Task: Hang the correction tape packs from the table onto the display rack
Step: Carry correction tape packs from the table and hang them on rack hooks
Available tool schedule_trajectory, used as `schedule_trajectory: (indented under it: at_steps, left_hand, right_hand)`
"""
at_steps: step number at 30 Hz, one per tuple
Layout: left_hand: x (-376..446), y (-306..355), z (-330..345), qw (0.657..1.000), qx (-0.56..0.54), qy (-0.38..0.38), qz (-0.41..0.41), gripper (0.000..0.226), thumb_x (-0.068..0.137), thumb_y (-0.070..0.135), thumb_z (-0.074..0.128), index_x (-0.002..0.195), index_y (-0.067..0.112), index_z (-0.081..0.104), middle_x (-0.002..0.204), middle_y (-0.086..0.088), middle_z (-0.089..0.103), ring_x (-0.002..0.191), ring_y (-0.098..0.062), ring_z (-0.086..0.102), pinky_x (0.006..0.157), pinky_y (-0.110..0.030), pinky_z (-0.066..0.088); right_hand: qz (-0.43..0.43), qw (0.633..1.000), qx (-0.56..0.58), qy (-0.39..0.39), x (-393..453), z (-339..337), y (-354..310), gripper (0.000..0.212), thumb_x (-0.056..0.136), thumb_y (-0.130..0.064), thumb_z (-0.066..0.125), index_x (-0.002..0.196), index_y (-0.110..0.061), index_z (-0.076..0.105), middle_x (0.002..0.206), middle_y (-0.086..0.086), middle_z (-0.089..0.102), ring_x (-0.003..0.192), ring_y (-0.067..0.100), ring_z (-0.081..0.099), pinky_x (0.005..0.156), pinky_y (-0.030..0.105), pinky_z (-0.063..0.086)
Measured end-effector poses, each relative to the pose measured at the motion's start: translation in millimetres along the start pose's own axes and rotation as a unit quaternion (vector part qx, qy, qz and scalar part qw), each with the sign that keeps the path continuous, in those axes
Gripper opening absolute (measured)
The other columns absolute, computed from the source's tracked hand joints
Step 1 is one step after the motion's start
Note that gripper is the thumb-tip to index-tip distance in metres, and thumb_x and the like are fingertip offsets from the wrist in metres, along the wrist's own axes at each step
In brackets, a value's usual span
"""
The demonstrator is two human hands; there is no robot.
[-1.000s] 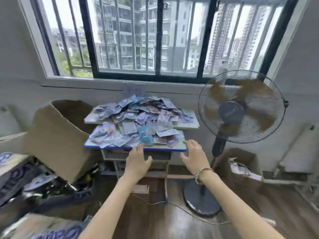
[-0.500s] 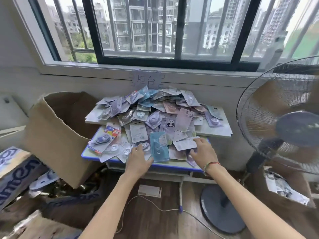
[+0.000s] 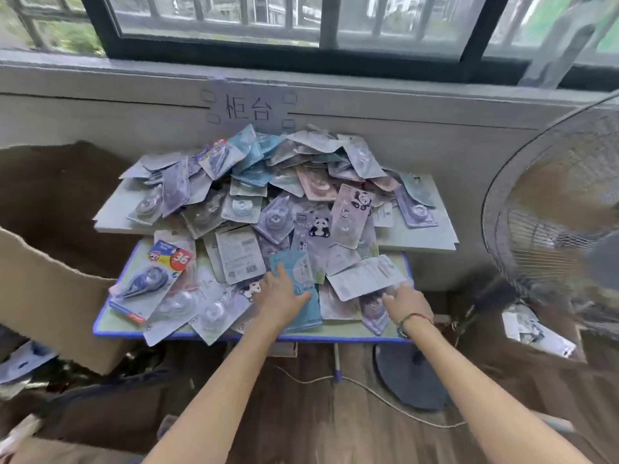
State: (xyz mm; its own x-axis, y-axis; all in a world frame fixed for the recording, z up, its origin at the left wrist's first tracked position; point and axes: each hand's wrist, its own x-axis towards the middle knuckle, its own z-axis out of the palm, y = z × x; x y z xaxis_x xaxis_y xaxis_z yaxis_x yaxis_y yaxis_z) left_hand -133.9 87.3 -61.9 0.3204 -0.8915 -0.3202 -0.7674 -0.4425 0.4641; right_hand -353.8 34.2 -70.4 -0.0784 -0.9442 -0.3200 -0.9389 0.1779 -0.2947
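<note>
A heap of correction tape packs (image 3: 278, 202) in lilac, teal, pink and white covers a small blue-edged table (image 3: 112, 324) under the window. My left hand (image 3: 281, 294) lies flat with spread fingers on a teal pack (image 3: 301, 269) near the table's front edge. My right hand (image 3: 403, 301) touches the packs at the front right corner, its fingertips at the edge of a white pack (image 3: 361, 276) and over a purple pack (image 3: 373, 306). Neither hand lifts anything. No display rack is in view.
An open cardboard box (image 3: 50, 296) stands to the left of the table. A standing fan (image 3: 552, 212) fills the right side, its round base (image 3: 412, 380) on the wooden floor with a cable (image 3: 368, 391) across it. A paper sign (image 3: 248, 107) hangs on the wall.
I have moved closer to the table. Both hands have gone forward from the front edge onto the packs, the left onto the teal pack, the right onto the front right corner.
</note>
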Motion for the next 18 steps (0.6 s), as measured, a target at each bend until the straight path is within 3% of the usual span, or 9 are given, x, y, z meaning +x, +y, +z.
schedule_trajectory:
  at_steps: [4,8,11,13,18]
  left_hand:
    - [23.1,3.1,7.0,0.999,0.045,-0.014,-0.019,0.092,0.091,0.055,0.053,0.152,0.007,0.004,0.151,-0.023,0.024,0.137,-0.037,0.030,0.104,-0.044,0.035]
    - [33.3,9.3,11.6,0.997,0.066,-0.022,-0.036,0.096,0.089,0.060,0.054,0.152,0.007,0.005,0.149,-0.024,0.027,0.137,-0.036,0.030,0.105,-0.043,0.035]
    - [39.7,10.5,14.9,0.996,0.072,-0.014,-0.046,0.098,0.086,0.062,0.056,0.151,0.007,0.007,0.148,-0.026,0.026,0.137,-0.037,0.029,0.107,-0.043,0.032]
    - [42.7,10.4,16.9,0.996,0.076,-0.013,-0.049,0.101,0.085,0.063,0.056,0.152,0.007,0.005,0.148,-0.027,0.025,0.137,-0.038,0.028,0.108,-0.043,0.031]
    - [44.1,9.8,20.0,0.995,0.085,-0.007,-0.047,0.103,0.087,0.058,0.058,0.152,0.007,-0.002,0.147,-0.027,0.023,0.135,-0.038,0.030,0.108,-0.043,0.031]
  right_hand:
    - [0.063,0.995,0.072,-0.020,24.2,13.8,-12.8,0.046,0.099,-0.034,0.041,0.118,0.003,0.060,0.126,0.022,0.057,0.114,0.032,0.054,0.083,0.030,0.041]
    - [0.113,0.981,0.160,-0.004,34.7,22.7,-21.8,0.039,0.094,-0.032,0.048,0.102,0.004,0.064,0.102,0.021,0.064,0.100,0.034,0.060,0.071,0.029,0.039]
    - [0.147,0.954,0.262,0.008,57.5,40.3,-8.9,0.034,0.076,-0.030,0.059,0.083,0.003,0.066,0.087,0.020,0.070,0.087,0.038,0.067,0.076,0.045,0.055]
    - [0.148,0.943,0.297,0.031,66.8,44.1,-4.0,0.028,0.073,-0.027,0.062,0.071,0.001,0.067,0.077,0.022,0.070,0.082,0.040,0.067,0.077,0.049,0.055]
    - [0.081,0.955,0.258,0.119,34.9,-6.7,-37.2,0.029,0.082,-0.018,0.057,0.065,0.004,0.063,0.071,0.021,0.067,0.074,0.035,0.061,0.058,0.033,0.041]
